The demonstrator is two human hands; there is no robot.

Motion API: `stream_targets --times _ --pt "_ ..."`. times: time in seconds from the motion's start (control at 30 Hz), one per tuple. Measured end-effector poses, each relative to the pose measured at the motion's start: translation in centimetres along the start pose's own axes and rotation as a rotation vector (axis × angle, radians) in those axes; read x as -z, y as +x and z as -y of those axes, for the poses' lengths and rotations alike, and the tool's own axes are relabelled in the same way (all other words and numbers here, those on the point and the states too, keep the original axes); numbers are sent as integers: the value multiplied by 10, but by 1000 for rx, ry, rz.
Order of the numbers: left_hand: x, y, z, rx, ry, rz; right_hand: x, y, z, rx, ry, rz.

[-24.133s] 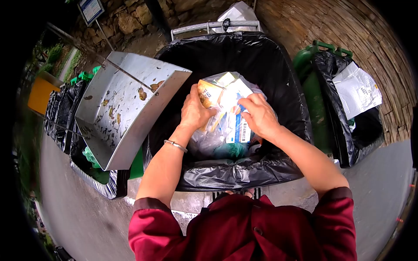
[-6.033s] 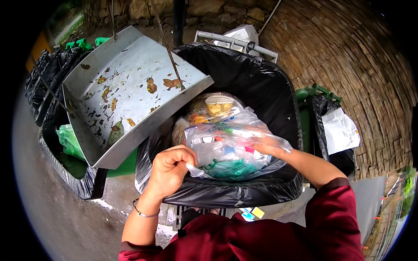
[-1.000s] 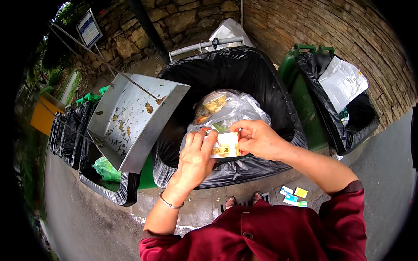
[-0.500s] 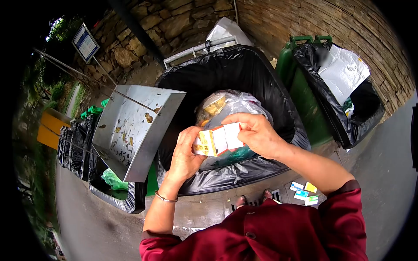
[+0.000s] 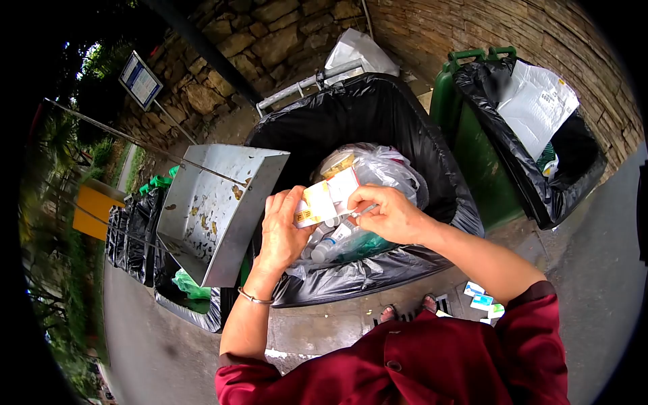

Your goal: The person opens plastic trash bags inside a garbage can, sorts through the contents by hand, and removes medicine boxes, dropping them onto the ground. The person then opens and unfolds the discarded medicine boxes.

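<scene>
My left hand (image 5: 283, 226) grips the left end of a small white cardboard box (image 5: 322, 201) with yellow-orange print, held tilted. My right hand (image 5: 388, 212) is at the box's right end, thumb and fingers pinched; a small pale bit shows at the fingertips, too small to name. Beneath both hands is a large bin lined with a black bag (image 5: 337, 287). In it lie a clear plastic bag of rubbish (image 5: 391, 169) and, just below the box, white bottles (image 5: 327, 248), partly hidden by the hands.
A metal dustpan (image 5: 219, 202) with dry leaves and a long handle rests at the left, over another lined bin. On the right stands a green bin (image 5: 489, 162) with a white sheet of packaging (image 5: 538, 108). Flattened small boxes (image 5: 481, 301) lie on the ground near my feet.
The box has tilted up at its right end. My right hand has slid down off its top edge to a pinch at its lower right. White bottles now show below the box.
</scene>
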State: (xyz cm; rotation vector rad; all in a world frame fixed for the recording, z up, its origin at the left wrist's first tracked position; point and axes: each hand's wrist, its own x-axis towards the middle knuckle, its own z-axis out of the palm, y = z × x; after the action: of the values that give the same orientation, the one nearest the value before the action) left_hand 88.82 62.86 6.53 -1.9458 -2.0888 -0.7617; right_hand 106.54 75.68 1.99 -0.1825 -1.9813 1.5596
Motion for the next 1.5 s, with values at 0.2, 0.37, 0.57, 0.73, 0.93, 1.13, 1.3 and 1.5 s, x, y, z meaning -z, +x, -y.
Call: stream_targets --times 0.2,0.37,0.57,0.73,0.93,1.13,1.3,1.5 --pt "12 40 -13 -8 240 164 16 29 -18 -259 75 -84" --pt "19 58 -14 -132 277 204 23 40 -21 -458 380 -149" --pt "29 77 -28 -126 349 282 12 49 -31 -105 205 -244" --pt "30 86 -32 -112 324 290 12 58 -32 -18 27 -362" --pt "27 95 -29 -108 345 353 4 61 -35 79 -123 -444" --pt "22 103 -23 -109 337 425 16 59 -38 146 -250 -438" --pt "21 106 -26 -41 322 475 26 59 -47 181 -276 -485" --pt "17 113 -30 -25 419 533 30 62 -55 38 -386 -551"
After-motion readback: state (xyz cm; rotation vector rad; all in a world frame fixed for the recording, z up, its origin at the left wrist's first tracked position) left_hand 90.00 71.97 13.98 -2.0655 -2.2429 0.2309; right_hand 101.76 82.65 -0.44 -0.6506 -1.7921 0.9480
